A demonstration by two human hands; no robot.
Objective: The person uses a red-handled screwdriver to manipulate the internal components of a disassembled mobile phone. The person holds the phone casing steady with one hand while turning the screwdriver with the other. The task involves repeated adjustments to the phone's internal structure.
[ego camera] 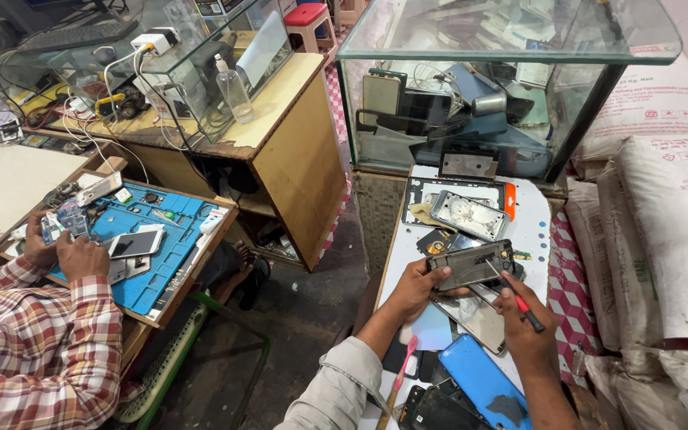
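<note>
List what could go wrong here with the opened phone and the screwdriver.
The left hand holds the opened phone in the air by one end, so it may slip onto the parts below. The screwdriver in the right hand could slide off and scratch it. The blue back cover overhangs the table edge and might fall.

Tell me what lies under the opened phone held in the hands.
Under the opened phone, held by the left hand, lies a silvery phone panel on the white table. The right hand holds a red-handled tool. The panel's upper part is covered.
</note>
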